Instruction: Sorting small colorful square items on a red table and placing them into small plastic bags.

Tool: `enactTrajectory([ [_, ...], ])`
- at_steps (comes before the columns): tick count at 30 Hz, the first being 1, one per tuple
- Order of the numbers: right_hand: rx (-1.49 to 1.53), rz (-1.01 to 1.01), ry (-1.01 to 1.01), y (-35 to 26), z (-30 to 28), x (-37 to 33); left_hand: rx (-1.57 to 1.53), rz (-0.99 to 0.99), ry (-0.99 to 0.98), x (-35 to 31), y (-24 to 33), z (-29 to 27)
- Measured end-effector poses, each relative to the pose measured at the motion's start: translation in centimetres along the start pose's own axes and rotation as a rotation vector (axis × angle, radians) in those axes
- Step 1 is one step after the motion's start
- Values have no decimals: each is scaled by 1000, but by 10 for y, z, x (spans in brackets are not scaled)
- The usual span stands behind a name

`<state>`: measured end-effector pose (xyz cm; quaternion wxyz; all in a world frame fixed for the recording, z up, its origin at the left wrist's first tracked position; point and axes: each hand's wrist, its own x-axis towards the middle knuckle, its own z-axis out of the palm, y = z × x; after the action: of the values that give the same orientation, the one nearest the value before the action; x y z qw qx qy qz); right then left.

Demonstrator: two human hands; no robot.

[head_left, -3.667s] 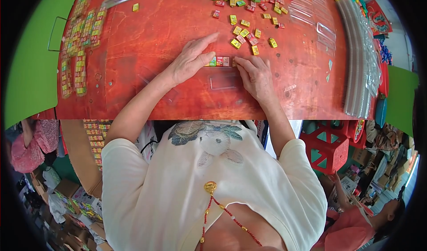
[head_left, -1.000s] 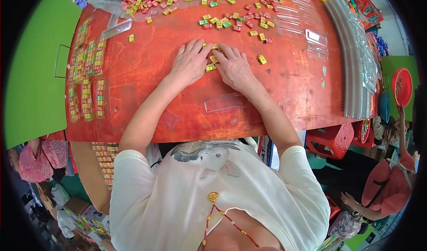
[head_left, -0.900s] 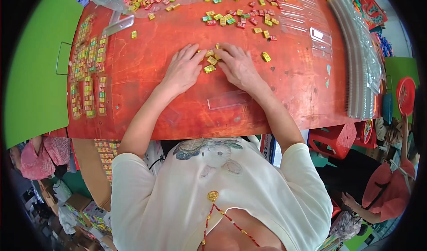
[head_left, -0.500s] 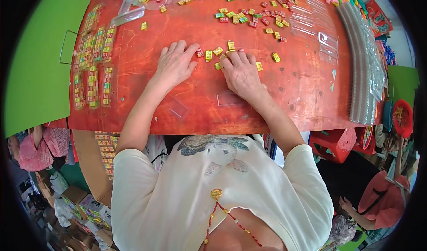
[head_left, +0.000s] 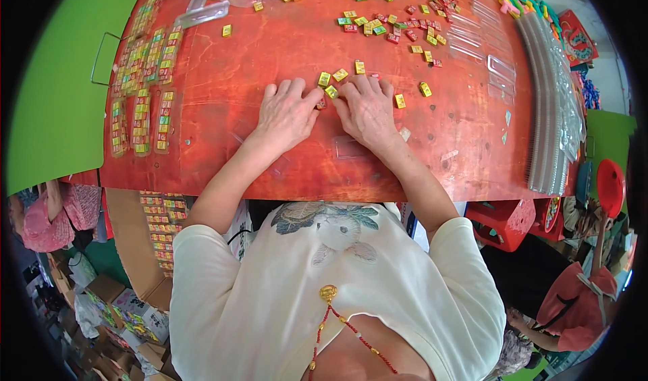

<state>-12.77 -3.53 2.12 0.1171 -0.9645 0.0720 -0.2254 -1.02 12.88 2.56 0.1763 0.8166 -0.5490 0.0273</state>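
My left hand [head_left: 291, 114] lies palm down on the table, fingers curled, with thumb and forefinger closed around a small red box-shaped piece [head_left: 320, 103]. Just right of it, my right hand [head_left: 368, 111] is also bent over the tabletop. Its thumb and forefinger are at a small yellow box-shaped piece [head_left: 331, 92] and seem to pinch it; the contact is partly hidden. Beyond the fingertips lie more yellow pieces, one of them upright in view [head_left: 360, 67]. A clear, shallow plastic tray [head_left: 348, 147] lies near my right wrist.
Filled clear trays [head_left: 141, 121] stand in rows on the left of the red table [head_left: 236, 50]. Loose red, yellow and green pieces [head_left: 368, 26] are heaped at the far side. Stacked clear trays [head_left: 547, 111] line the right edge. A person in a salmon top [head_left: 574, 300] is at lower right.
My left hand has moved right and slightly nearer, bringing the red piece close to my right hand. A yellow piece now sits between the two hands' fingertips.
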Motion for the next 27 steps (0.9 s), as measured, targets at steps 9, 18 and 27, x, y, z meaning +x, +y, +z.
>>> enactTrajectory([
  [9,-109,80,-48,20,-4,1,20,-63,-23,36,-14,3],
  [18,-11,-44,-51,10,-9,5,89,-133,-54,13,-29,-4],
  [27,-7,-144,-90,14,-2,6,51,-53,-54,-10,5,-3],
])
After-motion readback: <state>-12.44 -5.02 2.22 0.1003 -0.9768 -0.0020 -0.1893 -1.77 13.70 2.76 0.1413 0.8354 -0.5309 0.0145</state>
